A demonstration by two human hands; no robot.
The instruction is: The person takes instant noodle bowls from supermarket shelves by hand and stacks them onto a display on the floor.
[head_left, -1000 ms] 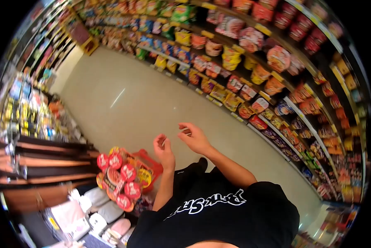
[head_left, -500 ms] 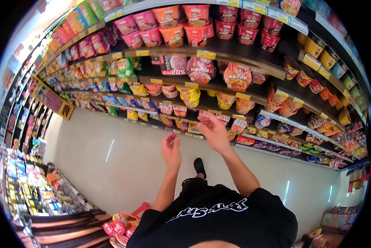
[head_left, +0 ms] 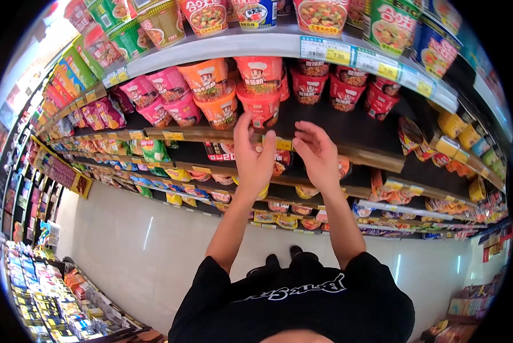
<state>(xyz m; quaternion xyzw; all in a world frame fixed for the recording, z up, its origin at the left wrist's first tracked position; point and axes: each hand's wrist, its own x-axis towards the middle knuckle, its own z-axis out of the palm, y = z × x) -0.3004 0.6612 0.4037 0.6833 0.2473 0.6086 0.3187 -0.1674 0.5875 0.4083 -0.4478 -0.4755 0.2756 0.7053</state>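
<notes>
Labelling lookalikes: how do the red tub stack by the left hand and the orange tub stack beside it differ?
Colour: the red tub stack is red; the orange tub stack, orange.
Pose: the orange leans left in view; the red looks nearly upright.
Hand: the left hand partly overlaps the red in view; most of the orange lies left of it.
Shared: two tubs high, same shelf.

Noodle cups (head_left: 217, 110) on shelf (head_left: 370, 134), bags (head_left: 109, 113) farther left, floor (head_left: 182, 234) below
</notes>
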